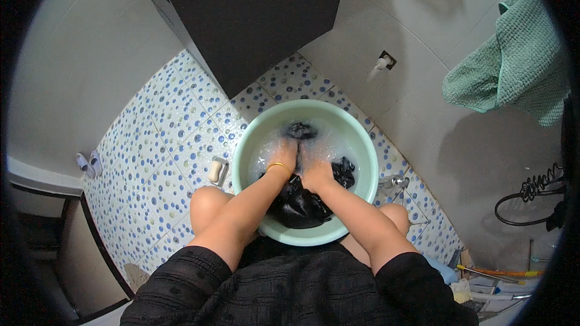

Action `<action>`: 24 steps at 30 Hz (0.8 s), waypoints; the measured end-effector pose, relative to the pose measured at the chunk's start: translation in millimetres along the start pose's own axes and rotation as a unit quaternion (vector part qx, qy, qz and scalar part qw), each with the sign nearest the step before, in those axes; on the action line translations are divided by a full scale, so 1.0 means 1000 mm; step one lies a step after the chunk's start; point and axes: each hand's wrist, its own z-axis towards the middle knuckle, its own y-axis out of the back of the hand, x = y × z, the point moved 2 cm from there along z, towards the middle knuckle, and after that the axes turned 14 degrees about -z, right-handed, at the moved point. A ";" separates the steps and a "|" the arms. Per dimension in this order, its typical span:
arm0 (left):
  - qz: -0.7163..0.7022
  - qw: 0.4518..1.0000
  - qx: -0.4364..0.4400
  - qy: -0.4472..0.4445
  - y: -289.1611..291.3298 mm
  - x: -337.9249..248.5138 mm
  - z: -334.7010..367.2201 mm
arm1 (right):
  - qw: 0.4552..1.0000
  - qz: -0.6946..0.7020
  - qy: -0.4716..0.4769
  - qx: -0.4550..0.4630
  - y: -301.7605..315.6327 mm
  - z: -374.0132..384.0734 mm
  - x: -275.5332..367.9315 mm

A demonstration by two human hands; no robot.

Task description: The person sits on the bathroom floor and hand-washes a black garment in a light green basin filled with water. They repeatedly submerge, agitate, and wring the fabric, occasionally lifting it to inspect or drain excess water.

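A wet black cloth (pixel 300 206) lies bunched in cloudy, sudsy water in a pale green basin (pixel 243 189). Part of the cloth reaches the water's far side, and some spreads right of my right hand. My left hand (pixel 287 153), below a gold bangle (pixel 278 165), is closed on the cloth near the basin's middle. Close beside it, my right hand (pixel 316 173) also grips the black cloth, its wrist bent inward. Suds and motion blur the fingertips of both hands. The basin sits on the floor between my bent knees.
A bar of soap (pixel 215 171) rests in a dish left of the basin. A metal fitting (pixel 396 182) lies at its right. A dark cabinet (pixel 260 18) overhangs the far side. A green towel (pixel 504 63) hangs at right. Slippers (pixel 89 164) stand far left on dotted tiles (pixel 154 157).
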 end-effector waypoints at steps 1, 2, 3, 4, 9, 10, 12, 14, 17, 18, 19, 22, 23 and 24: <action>-0.022 1.000 0.001 -0.001 0.002 0.000 0.002 | 0.999 0.018 0.017 0.044 -0.006 0.005 -0.002; 0.018 0.999 0.041 0.018 0.004 0.000 0.005 | 0.995 0.035 0.034 0.089 -0.011 0.009 -0.003; 0.026 0.999 0.036 0.006 0.007 0.002 0.007 | 0.994 0.069 0.033 0.080 -0.011 0.009 -0.006; 0.034 0.999 0.031 -0.006 0.008 0.007 0.010 | 0.992 0.102 0.033 0.073 -0.012 0.008 -0.008; -0.295 0.955 -0.018 0.024 0.035 0.002 0.008 | 0.935 0.325 -0.039 -0.136 -0.004 -0.004 -0.026; -0.466 0.884 0.004 0.037 0.046 -0.007 0.005 | 0.893 0.405 -0.068 -0.186 0.001 -0.005 -0.031; -0.636 0.767 0.058 0.060 0.071 -0.030 -0.018 | 0.862 0.477 -0.076 -0.154 0.003 -0.006 -0.045; -0.716 0.690 0.100 0.036 0.093 -0.044 -0.037 | 0.916 0.385 -0.075 -0.088 0.019 -0.011 -0.056; -0.791 0.609 0.052 0.016 0.117 -0.060 -0.059 | 0.910 0.406 0.020 -0.081 0.004 -0.019 -0.076; -0.797 0.599 0.081 -0.001 0.120 -0.050 -0.053 | 0.842 0.527 0.001 -0.114 -0.002 -0.020 -0.080; -0.801 0.588 0.111 -0.015 0.118 -0.035 -0.043 | 0.757 0.637 -0.017 -0.142 -0.009 -0.021 -0.081; -0.799 0.597 0.060 0.042 0.100 -0.026 -0.037 | 0.549 0.811 -0.128 -0.155 0.010 -0.030 -0.073; -0.792 0.610 0.010 0.019 0.086 -0.020 -0.031 | 0.536 0.809 -0.161 -0.179 0.019 -0.033 -0.073; -0.791 0.609 -0.026 0.056 0.070 -0.013 -0.030 | 0.569 0.777 -0.142 -0.229 0.045 -0.045 -0.065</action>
